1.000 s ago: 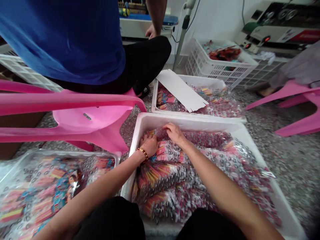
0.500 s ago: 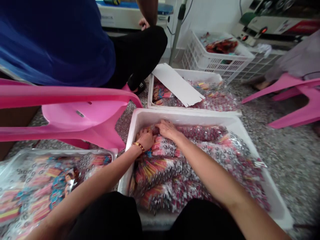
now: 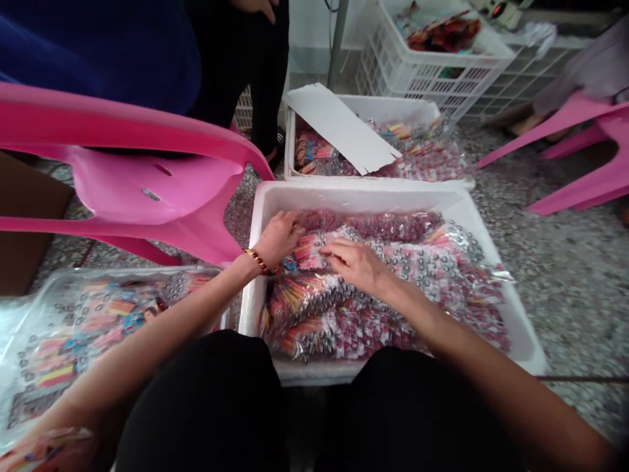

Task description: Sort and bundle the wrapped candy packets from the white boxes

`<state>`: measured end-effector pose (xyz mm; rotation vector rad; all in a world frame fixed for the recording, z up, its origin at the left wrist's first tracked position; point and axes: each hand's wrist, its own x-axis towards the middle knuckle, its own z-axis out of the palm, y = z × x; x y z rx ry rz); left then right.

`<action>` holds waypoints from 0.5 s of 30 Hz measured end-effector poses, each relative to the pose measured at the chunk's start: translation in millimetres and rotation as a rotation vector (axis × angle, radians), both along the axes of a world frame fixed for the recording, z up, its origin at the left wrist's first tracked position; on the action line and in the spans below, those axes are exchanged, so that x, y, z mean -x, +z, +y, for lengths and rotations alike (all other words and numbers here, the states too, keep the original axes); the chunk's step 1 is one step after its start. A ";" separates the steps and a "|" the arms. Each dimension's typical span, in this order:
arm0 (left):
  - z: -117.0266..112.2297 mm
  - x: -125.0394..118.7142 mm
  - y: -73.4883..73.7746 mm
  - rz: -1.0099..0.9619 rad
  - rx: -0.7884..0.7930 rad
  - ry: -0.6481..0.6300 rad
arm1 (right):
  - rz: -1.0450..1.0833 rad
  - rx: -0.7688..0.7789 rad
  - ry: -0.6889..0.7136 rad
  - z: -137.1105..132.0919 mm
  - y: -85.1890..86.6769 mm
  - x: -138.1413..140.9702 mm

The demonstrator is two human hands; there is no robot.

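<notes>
A white foam tray (image 3: 363,191) in front of my knees is full of clear plastic packets (image 3: 393,314) printed in red, pink and yellow. Both my hands are inside it, near its far left corner. My left hand (image 3: 278,237), with a bead bracelet at the wrist, is curled over the end of a packet bundle (image 3: 307,248). My right hand (image 3: 356,263) lies just to the right, its fingers bent and pressed together on the same bundle. What is under the fingertips is hidden.
A second foam tray (image 3: 427,108) of packets, with a white card (image 3: 339,128) across it, sits behind. A white lattice basket (image 3: 432,72) is further back. A pink plastic chair (image 3: 147,190) stands at left, a person in blue (image 3: 98,46) beyond it. Another tray of packets (image 3: 98,314) lies at lower left.
The view has tilted downward. My right hand has drawn back toward me and a little right, off the far row of packets. My left hand stays at the tray's far left corner.
</notes>
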<state>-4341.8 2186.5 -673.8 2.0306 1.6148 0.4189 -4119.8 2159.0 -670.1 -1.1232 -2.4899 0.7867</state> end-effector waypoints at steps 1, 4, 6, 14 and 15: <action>-8.8 6.3 11.2 -0.027 -0.004 -0.046 | 0.006 0.015 0.029 -12.8 1.2 -6.9; -43.3 27.6 42.4 -0.111 0.153 -0.327 | -0.026 0.032 0.142 -41.4 0.2 -19.6; -66.5 41.3 55.9 -0.108 0.247 -0.500 | -0.061 0.030 0.190 -50.5 -3.4 -20.7; -102.8 59.3 52.1 0.074 0.253 -0.630 | -0.147 0.016 0.159 -55.7 1.7 -12.4; -102.9 58.0 51.1 0.105 0.245 -0.644 | -0.141 0.008 0.145 -58.4 4.7 -13.3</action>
